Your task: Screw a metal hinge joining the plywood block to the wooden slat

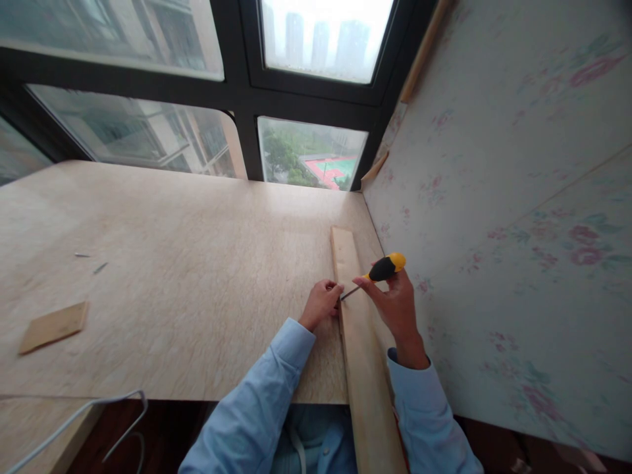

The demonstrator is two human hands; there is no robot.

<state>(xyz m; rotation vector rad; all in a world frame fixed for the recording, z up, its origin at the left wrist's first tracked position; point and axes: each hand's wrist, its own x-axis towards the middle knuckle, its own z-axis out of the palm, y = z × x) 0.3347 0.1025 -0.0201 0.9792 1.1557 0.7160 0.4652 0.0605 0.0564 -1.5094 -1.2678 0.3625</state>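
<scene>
At the board [364,355], my right hand [401,315] gripped the screwdriver [382,268]; my left hand [320,305] bunched (contents hidden); alignment needed steadiness.

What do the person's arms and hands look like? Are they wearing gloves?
No gloves! The left hand and right hand are both bare, with five-fingered human shapes. The left sleeve and right sleeve are long and light blue, with wrinkly cloth and a cuff near each wrist. I see no cables or markings on them.
</scene>
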